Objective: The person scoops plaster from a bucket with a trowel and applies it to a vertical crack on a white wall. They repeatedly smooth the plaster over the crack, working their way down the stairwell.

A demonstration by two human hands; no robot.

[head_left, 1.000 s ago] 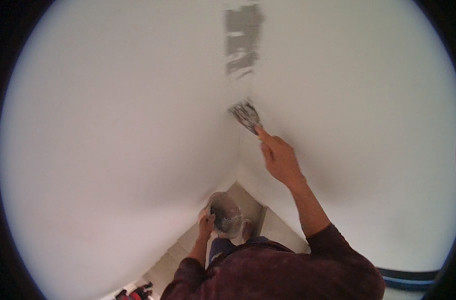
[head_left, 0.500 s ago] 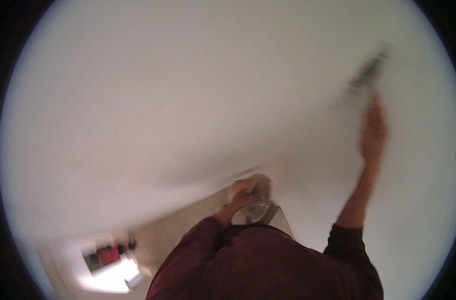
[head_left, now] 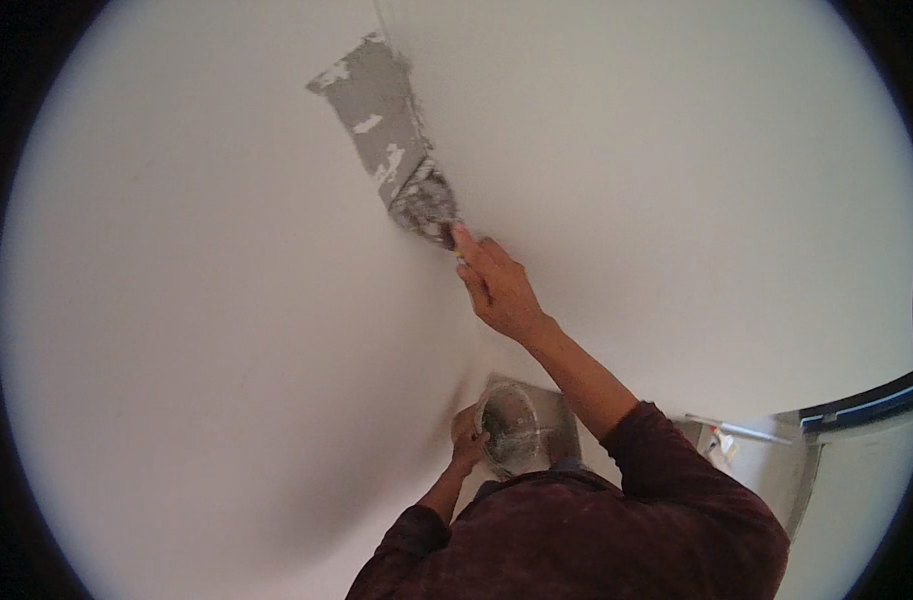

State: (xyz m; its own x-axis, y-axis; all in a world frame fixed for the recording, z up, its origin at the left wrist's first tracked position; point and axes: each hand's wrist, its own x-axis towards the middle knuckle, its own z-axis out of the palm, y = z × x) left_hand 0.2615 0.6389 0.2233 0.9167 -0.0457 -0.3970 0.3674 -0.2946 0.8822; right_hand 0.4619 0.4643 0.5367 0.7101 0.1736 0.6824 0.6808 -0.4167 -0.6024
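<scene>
My right hand [head_left: 502,290] is raised and closed around the handle of a putty knife [head_left: 427,205]. Grey filler smears its blade, which presses against the white wall. Just above the blade, a strip of wet grey filler [head_left: 372,100] runs up along the wall corner, with bare white spots showing through. Low in front of my body, my left hand [head_left: 467,440] grips the rim of a round bucket [head_left: 522,415]. Grey residue coats the bucket's inside; how full it is I cannot tell.
Two white wall faces [head_left: 227,250] meet at a corner near the filler strip. Below the bucket is a greyish flat surface [head_left: 565,425]. At the lower right lie a pale rod [head_left: 747,431] and a small white-and-orange item [head_left: 719,447]. A dark curved frame edge [head_left: 862,405] stands beyond.
My right hand with the putty knife has swung from the far right to the upper middle. The view has turned, bringing in the filler strip. My left hand still holds the bucket.
</scene>
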